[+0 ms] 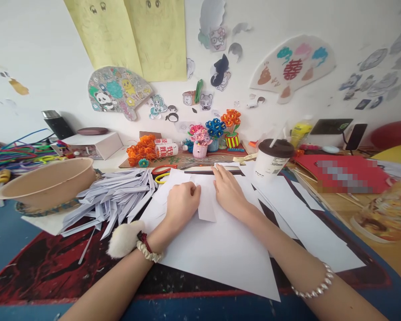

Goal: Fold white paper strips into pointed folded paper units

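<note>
Though narrow, paper strip (pixel 207 206) between hands (pixel 182 201)

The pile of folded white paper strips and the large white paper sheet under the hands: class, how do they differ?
The folded white paper strips are narrow and creased; the large white paper sheet is broad and flat. The strips lie heaped beside the tan bowl; the sheet lies beneath the left hand and right hand. Both are white.
</note>
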